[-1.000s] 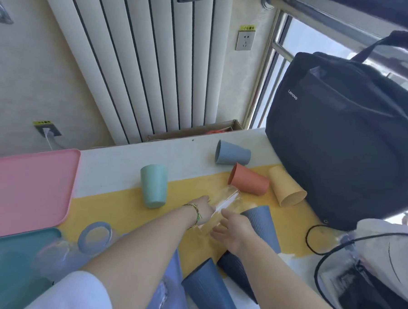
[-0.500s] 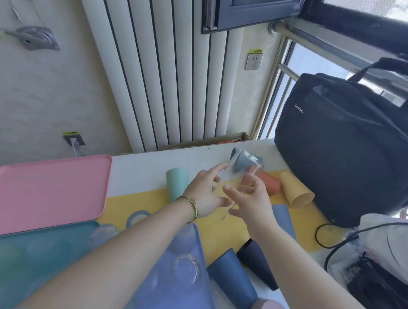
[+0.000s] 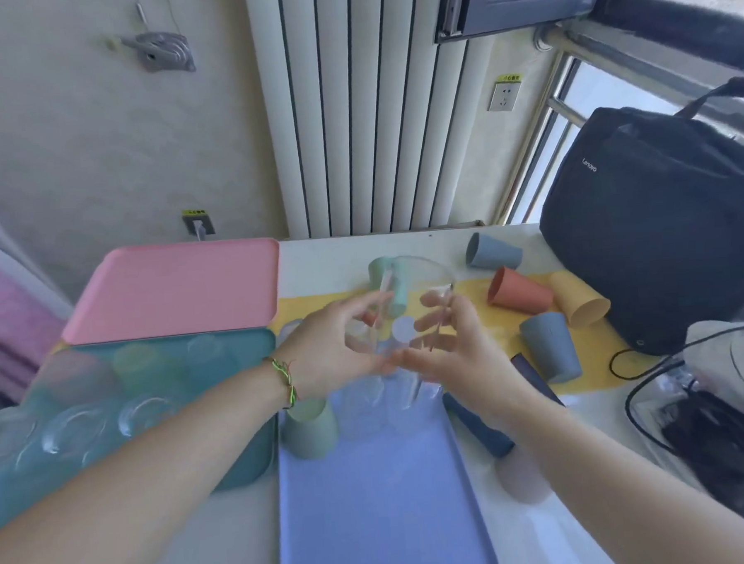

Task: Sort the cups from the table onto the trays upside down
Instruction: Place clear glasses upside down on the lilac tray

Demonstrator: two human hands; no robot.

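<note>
Grip is two-handed: left hand (image 3: 330, 348) and right hand (image 3: 460, 354) both have fingers curled round the sides of a clear cup (image 3: 409, 280), held in the air over the far end of the blue tray (image 3: 374, 519), off the worktop (image 3: 309, 263). Pretty blurry, but the mouth seems to point up and away with the base toward the palms. My guess is both hands are on it to flip it before it joins the other clear cups on the teal tray (image 3: 253, 346).
</note>
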